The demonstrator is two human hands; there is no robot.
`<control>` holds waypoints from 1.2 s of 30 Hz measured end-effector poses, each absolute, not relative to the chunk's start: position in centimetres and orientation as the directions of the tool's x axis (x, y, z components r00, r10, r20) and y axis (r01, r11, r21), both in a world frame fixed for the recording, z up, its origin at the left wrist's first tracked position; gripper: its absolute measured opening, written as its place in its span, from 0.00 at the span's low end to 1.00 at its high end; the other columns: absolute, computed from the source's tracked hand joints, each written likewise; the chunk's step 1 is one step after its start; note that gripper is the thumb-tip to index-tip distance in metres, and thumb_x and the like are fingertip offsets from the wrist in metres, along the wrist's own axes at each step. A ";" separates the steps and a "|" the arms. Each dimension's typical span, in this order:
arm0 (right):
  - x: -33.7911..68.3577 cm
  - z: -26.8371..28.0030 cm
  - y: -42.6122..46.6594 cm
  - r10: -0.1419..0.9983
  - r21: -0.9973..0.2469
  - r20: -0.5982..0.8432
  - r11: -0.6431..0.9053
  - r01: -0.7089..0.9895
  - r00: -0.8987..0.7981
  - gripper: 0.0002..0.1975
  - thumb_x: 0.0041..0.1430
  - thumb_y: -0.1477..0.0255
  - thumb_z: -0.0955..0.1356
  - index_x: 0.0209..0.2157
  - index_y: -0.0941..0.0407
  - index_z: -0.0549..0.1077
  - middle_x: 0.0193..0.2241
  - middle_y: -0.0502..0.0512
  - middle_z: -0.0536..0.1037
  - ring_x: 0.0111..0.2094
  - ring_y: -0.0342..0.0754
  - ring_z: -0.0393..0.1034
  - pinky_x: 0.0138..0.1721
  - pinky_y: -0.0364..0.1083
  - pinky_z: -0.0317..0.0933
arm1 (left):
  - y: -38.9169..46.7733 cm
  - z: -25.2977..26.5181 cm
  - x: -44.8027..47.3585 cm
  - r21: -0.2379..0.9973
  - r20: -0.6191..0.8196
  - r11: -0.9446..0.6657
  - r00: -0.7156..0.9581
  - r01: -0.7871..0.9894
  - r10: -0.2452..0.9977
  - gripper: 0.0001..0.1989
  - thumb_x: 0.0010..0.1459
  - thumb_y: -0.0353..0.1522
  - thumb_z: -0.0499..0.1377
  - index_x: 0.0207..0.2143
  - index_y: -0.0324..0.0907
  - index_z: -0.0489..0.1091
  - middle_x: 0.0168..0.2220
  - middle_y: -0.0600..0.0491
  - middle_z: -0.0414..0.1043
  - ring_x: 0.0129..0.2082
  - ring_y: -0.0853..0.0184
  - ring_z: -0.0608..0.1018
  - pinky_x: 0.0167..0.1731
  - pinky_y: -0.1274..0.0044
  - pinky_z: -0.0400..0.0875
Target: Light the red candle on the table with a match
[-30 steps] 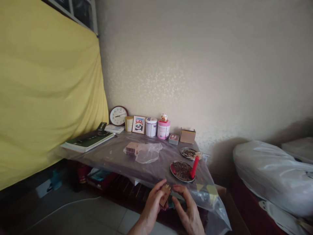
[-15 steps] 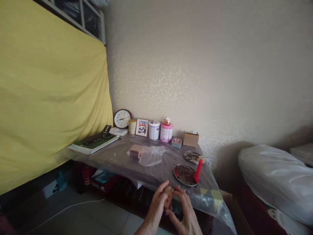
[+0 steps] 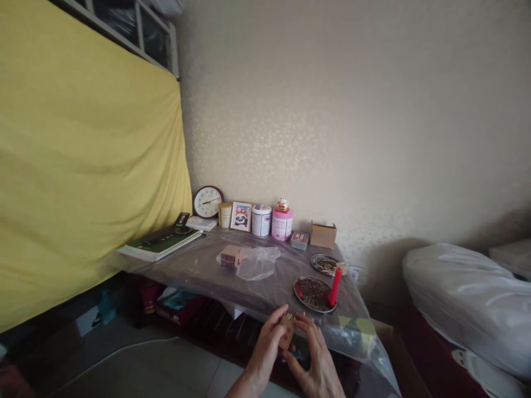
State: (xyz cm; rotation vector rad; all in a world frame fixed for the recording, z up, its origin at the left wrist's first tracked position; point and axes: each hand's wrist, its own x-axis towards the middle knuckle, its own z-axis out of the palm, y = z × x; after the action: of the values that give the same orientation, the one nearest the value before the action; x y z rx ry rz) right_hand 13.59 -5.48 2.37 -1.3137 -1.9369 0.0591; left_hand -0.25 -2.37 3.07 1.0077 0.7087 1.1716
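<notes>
- Down at the bottom edge, both hands meet in front of the near edge of the bench (image 3: 199, 265), which is draped in clear plastic sheeting.
- The left hand (image 3: 265, 348) is curled around a small brown matchbox (image 3: 286, 331), thumb on its face and fingers closed behind it.
- The matchbox stands upright with its tray slid open at the top, and pale match ends show there.
- The right hand (image 3: 317, 359) is right beside the box, its fingers bent and the fingertips (image 3: 305, 322) pinched up at the open top of the box; whether they have a match between them is too small to tell.
- Just beyond the hands, on the bench, a round metal plate (image 3: 313, 293) holds dark bits, and a red candle (image 3: 334, 286) stands at its right rim, leaning slightly.
- A second plate (image 3: 326, 263) sits just behind it, with pale sticks on it.
- Mid-bench there is a stack of small boxes (image 3: 230, 256) lying partly in a crumpled clear bag (image 3: 259, 261).
- Along the wall: a clock (image 3: 208, 201), a panda picture (image 3: 241, 215), a white tin (image 3: 261, 220), a pink tin (image 3: 282, 223) with a little figurine on top, and a cardboard box (image 3: 323, 235).
- Far left, a green book (image 3: 160, 243) rests on the bench against a yellow curtain (image 3: 83, 166).
</notes>
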 end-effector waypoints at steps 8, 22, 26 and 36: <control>13.6 2.2 -5.5 0.792 -0.427 0.590 0.470 0.772 -0.156 0.24 0.53 0.63 0.68 0.52 0.54 0.63 0.53 0.61 0.67 0.54 0.58 0.62 0.52 0.55 0.61 | -2.2 2.8 -0.1 0.892 0.028 0.107 0.292 -0.438 0.956 0.26 0.51 0.33 0.52 0.55 0.40 0.60 0.45 0.46 0.70 0.28 0.67 0.74 0.30 0.75 0.66; 13.5 2.5 -5.6 0.807 -0.471 0.578 0.451 0.758 -0.121 0.23 0.52 0.66 0.68 0.50 0.54 0.65 0.52 0.60 0.68 0.54 0.57 0.61 0.52 0.54 0.61 | -2.2 2.5 -0.1 0.869 0.030 0.128 0.309 -0.478 0.950 0.26 0.52 0.34 0.54 0.54 0.43 0.62 0.52 0.46 0.66 0.36 0.63 0.75 0.32 0.74 0.68; 13.5 2.8 -5.6 0.806 -0.507 0.582 0.463 0.727 -0.107 0.22 0.52 0.67 0.68 0.50 0.53 0.63 0.50 0.59 0.69 0.52 0.54 0.64 0.51 0.52 0.62 | -2.2 2.3 0.0 0.852 0.019 0.145 0.305 -0.503 0.952 0.25 0.52 0.35 0.55 0.54 0.42 0.62 0.51 0.46 0.67 0.44 0.58 0.73 0.33 0.74 0.69; 14.2 2.8 -5.9 0.851 -0.592 0.515 0.440 0.675 -0.104 0.21 0.55 0.64 0.66 0.50 0.52 0.61 0.49 0.56 0.70 0.52 0.52 0.64 0.52 0.50 0.61 | -2.4 2.8 -0.4 0.884 0.038 0.105 0.293 -0.455 0.955 0.22 0.53 0.37 0.57 0.50 0.40 0.66 0.50 0.44 0.66 0.45 0.57 0.71 0.38 0.71 0.69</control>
State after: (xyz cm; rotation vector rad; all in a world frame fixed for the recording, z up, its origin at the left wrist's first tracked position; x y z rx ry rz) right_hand 14.20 -5.93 2.79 -1.2979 -1.8407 0.2605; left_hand -0.41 -2.40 2.81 0.9539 0.6597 1.1585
